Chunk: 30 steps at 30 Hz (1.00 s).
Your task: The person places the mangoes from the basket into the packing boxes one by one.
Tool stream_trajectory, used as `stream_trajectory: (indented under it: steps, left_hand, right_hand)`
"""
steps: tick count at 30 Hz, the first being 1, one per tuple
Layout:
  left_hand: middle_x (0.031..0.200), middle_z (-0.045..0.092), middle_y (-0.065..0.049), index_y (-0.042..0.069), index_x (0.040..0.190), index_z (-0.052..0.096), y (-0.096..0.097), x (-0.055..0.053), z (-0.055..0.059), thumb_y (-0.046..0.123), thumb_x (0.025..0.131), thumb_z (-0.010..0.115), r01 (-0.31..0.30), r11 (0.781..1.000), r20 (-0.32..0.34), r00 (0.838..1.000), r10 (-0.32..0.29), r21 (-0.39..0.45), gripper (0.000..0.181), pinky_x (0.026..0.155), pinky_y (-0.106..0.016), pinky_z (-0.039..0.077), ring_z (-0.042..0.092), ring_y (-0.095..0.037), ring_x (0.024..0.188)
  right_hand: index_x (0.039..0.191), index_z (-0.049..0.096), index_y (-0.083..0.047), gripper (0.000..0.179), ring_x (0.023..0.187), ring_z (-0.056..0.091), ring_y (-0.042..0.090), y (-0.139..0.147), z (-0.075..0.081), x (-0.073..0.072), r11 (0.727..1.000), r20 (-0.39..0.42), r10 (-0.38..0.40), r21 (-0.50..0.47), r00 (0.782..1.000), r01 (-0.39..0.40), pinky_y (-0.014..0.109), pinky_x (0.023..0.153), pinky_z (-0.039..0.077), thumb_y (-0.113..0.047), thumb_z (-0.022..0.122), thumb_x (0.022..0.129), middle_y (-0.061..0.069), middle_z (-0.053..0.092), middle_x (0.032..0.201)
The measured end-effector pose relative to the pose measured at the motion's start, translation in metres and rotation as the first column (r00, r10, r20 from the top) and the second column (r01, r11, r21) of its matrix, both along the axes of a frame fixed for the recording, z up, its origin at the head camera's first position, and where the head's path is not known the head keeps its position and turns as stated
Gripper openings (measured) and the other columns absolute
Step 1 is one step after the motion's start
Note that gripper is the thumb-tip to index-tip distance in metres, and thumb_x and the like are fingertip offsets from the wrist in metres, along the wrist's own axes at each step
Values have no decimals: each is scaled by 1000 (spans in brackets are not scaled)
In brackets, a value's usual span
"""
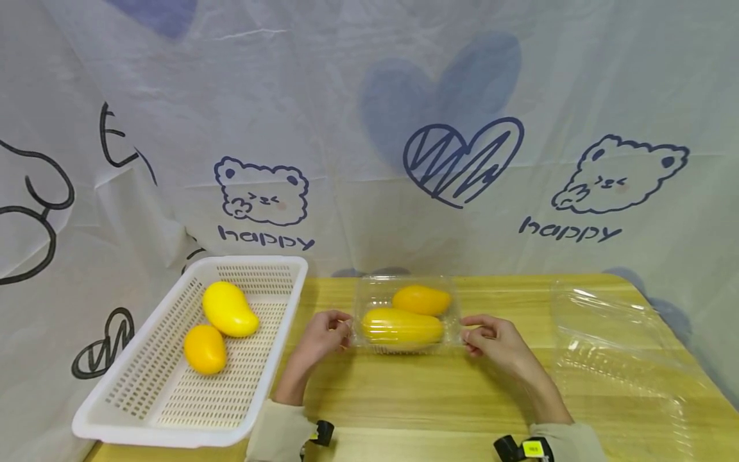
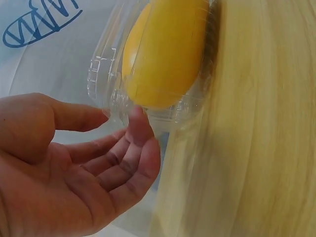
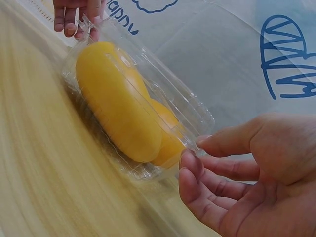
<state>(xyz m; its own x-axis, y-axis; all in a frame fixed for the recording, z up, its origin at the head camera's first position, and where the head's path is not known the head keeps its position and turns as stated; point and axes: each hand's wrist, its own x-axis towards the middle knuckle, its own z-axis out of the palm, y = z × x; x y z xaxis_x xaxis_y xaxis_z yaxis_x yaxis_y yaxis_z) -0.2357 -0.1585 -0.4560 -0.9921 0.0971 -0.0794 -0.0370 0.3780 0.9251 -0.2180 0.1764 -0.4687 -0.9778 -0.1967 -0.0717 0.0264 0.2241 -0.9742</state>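
A clear plastic clamshell box (image 1: 372,296) lies in front of me with its lid over two yellow mangoes. The longer mango (image 1: 402,327) is at the near side, and a smaller one (image 1: 421,299) sits behind it. At the left end of the box, my left hand (image 1: 327,332) pinches the rim between thumb and fingers. My right hand (image 1: 495,340) pinches the opposite end the same way. In the right wrist view, the right thumb and index fingertip meet at the corner of the rim, beside the mangoes.
On the left stands a white slotted basket (image 1: 297,282) holding two more mangoes (image 1: 231,309). Another clear plastic box (image 1: 623,385), its lid raised, is on the right of the wooden table (image 1: 427,398). A printed cloth (image 1: 358,212) hangs behind the table.
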Motion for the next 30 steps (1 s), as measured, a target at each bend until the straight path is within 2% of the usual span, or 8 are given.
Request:
stream_trajectory:
  steps: [8,13,15,17,20,23,27,30]
  left_hand:
    - [90,66,-19,-13,125,63,-2,1,-2,1,103,54,-11,995,63,998,5,94,27,67,-41,61,66,-24,75]
    - [89,65,-19,-13,127,61,-3,2,0,0,102,54,5,994,64,998,-12,111,29,68,-42,61,66,-25,75]
    - [90,64,-19,-14,129,59,-3,2,0,-2,101,53,20,993,66,997,-28,116,31,68,-42,61,67,-26,76]
    - [91,64,-19,-15,132,57,-4,2,0,-3,100,52,36,992,72,996,-44,121,35,69,-42,61,67,-26,77]
    - [93,63,-19,-17,135,53,-5,2,1,-4,98,52,56,990,77,995,-66,127,40,69,-41,61,67,-26,78]
    - [94,63,-21,-17,138,50,-6,1,1,-3,96,52,85,988,74,993,-95,129,44,71,-42,61,66,-26,79]
    - [95,64,-21,-17,139,50,-6,0,0,-3,98,53,99,986,73,991,-109,135,44,71,-41,61,66,-25,79]
    - [96,64,-21,-16,140,49,-3,0,0,-4,99,52,90,986,77,992,-101,138,43,71,-41,60,66,-26,80]
  right_hand:
    - [132,55,15,36,82,65,25,-3,4,4,996,-30,-27,85,999,29,32,72,59,-5,59,102,19,69,94]
    - [130,61,6,35,88,61,24,-3,13,11,950,-163,-116,270,980,158,29,72,52,-16,63,102,13,66,102]
    - [127,64,3,33,88,61,23,-5,19,13,937,-212,-138,289,967,197,27,70,50,-17,64,102,12,66,103]
    - [125,64,3,29,86,63,22,-10,25,16,949,-223,-137,250,965,192,27,71,52,-15,64,102,14,67,103]
    - [122,61,5,27,80,66,23,-23,33,20,982,-180,-92,146,979,119,28,66,56,-11,64,101,15,67,99]
    - [117,58,8,24,77,67,23,-40,36,24,999,-112,22,52,993,-16,34,65,59,-10,62,102,15,68,93]
    - [111,61,10,24,76,68,23,-62,29,29,975,-18,221,-36,975,-221,36,65,61,-12,59,104,16,69,87]
    - [109,63,11,25,73,68,20,-79,18,33,957,42,287,-65,957,-284,34,64,61,-13,58,105,15,70,86]
